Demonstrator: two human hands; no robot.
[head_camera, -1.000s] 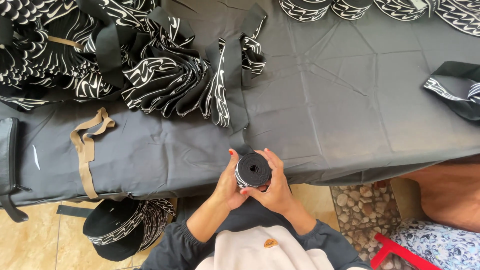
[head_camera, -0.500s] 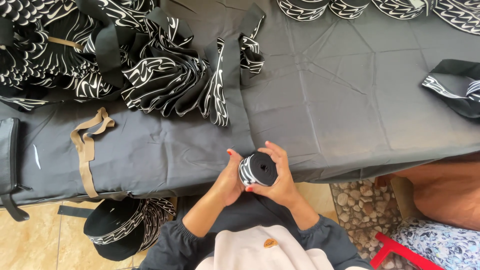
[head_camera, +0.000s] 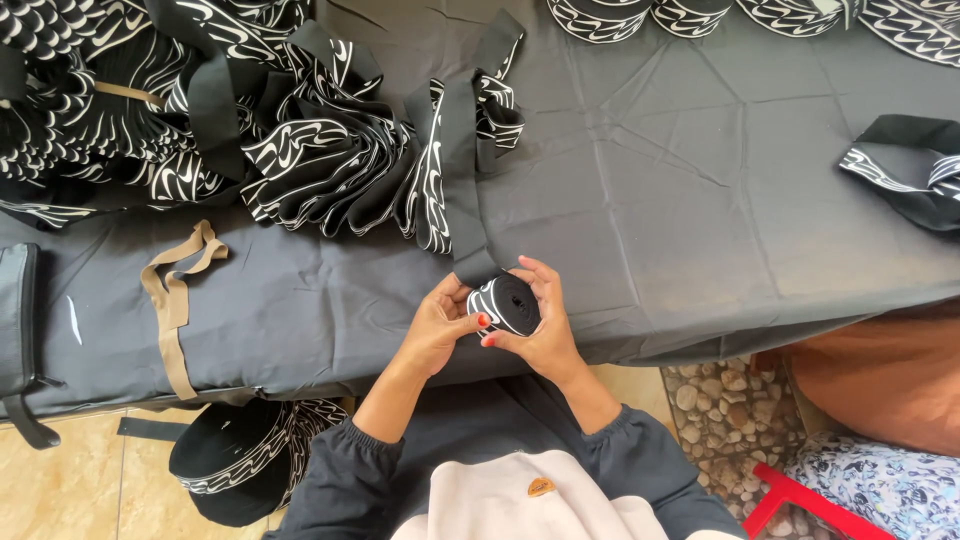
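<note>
Right hand (head_camera: 545, 335): I log it cupped under and around a small roll of black-and-white patterned band (head_camera: 507, 303), fingers curled over its far rim. Left hand (head_camera: 437, 325): pressed to the roll's near side, thumb and fingertips pinching the outer wrap. Since a second ago the roll has tilted from face-up to its side and sits a little further over the table edge, and the loose tail (head_camera: 462, 190) feeding into it looks shorter; I judge the winding is going on, with the roll growing. Beyond, on the dark tablecloth (head_camera: 700, 200): a heaped pile of the same band (head_camera: 300, 150), unrolled. Left: a tan strap (head_camera: 175, 300). Far edge: finished rolls (head_camera: 600, 18) in a row.
</note>
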